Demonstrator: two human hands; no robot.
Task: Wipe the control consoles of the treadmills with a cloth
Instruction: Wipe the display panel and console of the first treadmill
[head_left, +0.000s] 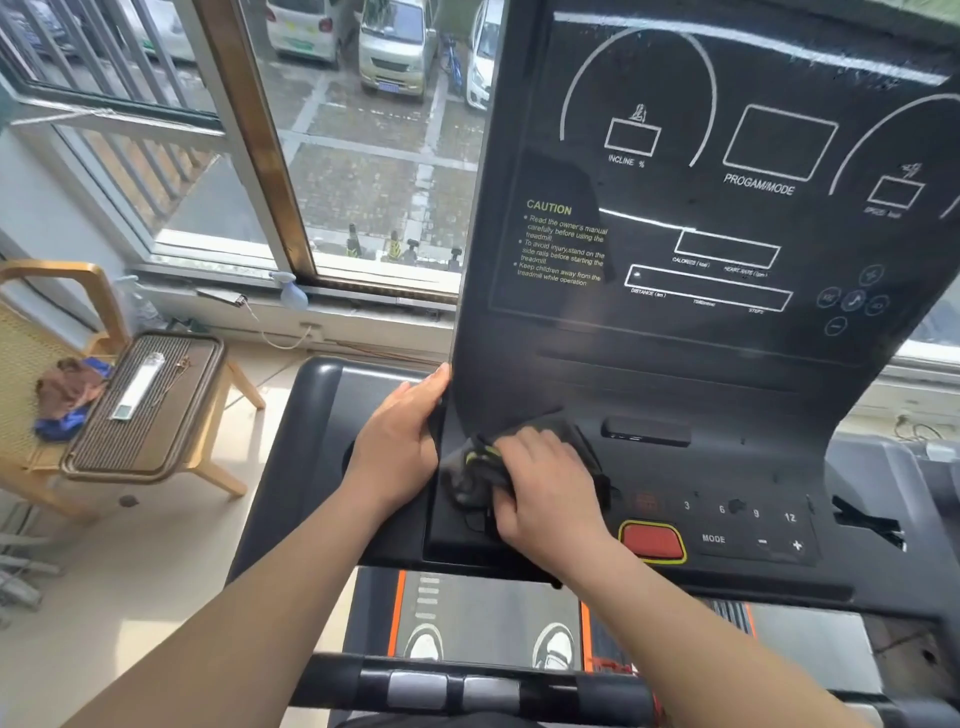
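Far left, we're seeing a wooden chair (57, 270) with a heap of brown and blue rags (67, 395) sitting on its seat. The window (363, 182) behind it is looking out on parked cars.

Moving in, our left hand (397, 436) is hanging on to the left edge of the control console (675, 364), right where the upright panel is curving down into the button deck. The thumb is lying up along the edge and the fingers are wrapping round it, tips out of sight.

Just beside that, the dark cloth (470, 470) is lying bunched on the lower-left corner of the console. Most of it is poking out to the left of and above our right hand (545, 488). That hand is sitting on top of it with fingers curled in, clutching the wad and pressing it onto the surface.

Right of that hand the red button (652, 540) is showing, close but not touching, then the MODE and plus/minus keys. Along the bottom the handlebar (467, 691) is crossing in front of us.
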